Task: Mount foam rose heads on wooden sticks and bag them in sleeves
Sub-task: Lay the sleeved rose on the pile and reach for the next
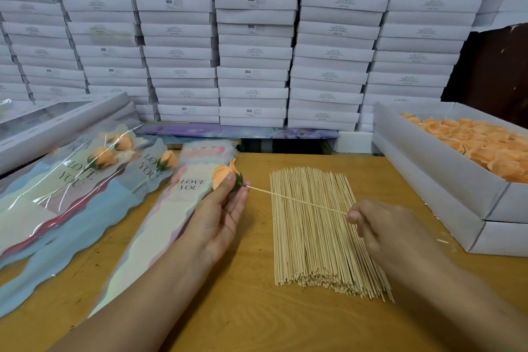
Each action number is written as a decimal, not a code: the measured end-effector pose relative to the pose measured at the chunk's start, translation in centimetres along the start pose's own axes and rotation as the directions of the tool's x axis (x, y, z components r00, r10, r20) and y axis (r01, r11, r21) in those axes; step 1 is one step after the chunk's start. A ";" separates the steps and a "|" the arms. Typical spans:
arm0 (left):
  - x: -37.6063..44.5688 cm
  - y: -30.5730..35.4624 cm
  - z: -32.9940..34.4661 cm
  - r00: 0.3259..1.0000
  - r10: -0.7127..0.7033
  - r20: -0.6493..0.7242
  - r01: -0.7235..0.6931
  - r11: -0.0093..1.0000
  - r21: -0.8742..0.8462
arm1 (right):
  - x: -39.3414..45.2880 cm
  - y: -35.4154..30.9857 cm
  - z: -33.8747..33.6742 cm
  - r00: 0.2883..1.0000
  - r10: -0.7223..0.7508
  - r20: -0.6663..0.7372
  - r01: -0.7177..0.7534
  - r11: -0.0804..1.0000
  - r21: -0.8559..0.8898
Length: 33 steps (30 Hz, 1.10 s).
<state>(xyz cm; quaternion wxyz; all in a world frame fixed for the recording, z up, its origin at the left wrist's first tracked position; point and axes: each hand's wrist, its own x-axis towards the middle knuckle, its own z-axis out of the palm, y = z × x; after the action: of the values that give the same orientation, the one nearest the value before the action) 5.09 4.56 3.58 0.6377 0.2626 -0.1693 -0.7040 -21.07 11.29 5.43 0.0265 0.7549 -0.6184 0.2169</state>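
Observation:
My left hand [221, 216] grips an orange foam rose head [224, 176] with a green base, held above the table. A thin wooden stick [297, 199] runs from the rose's base to my right hand [383, 226], which pinches its far end. Under the stick lies a big pile of wooden sticks [317, 234] on the wooden table [228, 308]. An "I LOVE YOU" sleeve stack [171, 217] lies just left of my left hand. Several bagged roses in sleeves [85, 177] lie further left.
An open white box of orange rose heads [468, 140] stands at the right on another white box [445, 208]. A wall of stacked white boxes [251, 37] fills the back. A windowed box [57, 117] lies at the far left.

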 end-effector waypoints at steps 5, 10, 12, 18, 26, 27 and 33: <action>0.0 0.0 0.1 1.000 -0.002 -0.003 0.001 1.000 -0.008 | 0.0 0.3 0.1 0.998 -0.003 0.060 0.008 0.997 -0.079; 0.0 0.0 0.0 1.000 0.001 -0.009 -0.001 1.000 -0.003 | 0.1 0.3 0.5 0.989 0.032 0.147 -0.038 0.999 0.033; 0.0 0.0 0.0 1.000 0.002 -0.018 -0.002 1.000 0.011 | 0.2 0.6 0.7 0.982 0.034 0.186 -0.064 0.986 0.155; -0.1 0.2 0.0 1.000 -0.007 -0.027 0.007 1.000 0.017 | 0.4 1.0 0.3 0.947 0.024 0.322 -0.156 0.907 0.392; -0.1 0.5 0.5 1.000 0.017 -0.005 -0.017 0.999 0.033 | 0.6 0.4 -0.2 0.933 0.073 0.353 -0.279 0.767 0.578; -0.1 0.6 0.6 1.000 0.026 0.005 -0.026 0.998 0.050 | 0.6 0.2 -0.3 0.928 0.065 0.366 -0.285 0.757 0.588; -0.4 0.4 1.0 1.000 0.002 0.028 -0.008 0.975 0.224 | 0.2 -0.2 -2.0 0.772 -0.193 0.606 -0.332 0.691 0.642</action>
<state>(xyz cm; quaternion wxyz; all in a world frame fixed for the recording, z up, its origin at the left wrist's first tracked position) 4.87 4.81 4.70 0.6035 0.3228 -0.2571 -0.6823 -21.49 11.79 7.31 -0.4887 0.7042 -0.4841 0.1755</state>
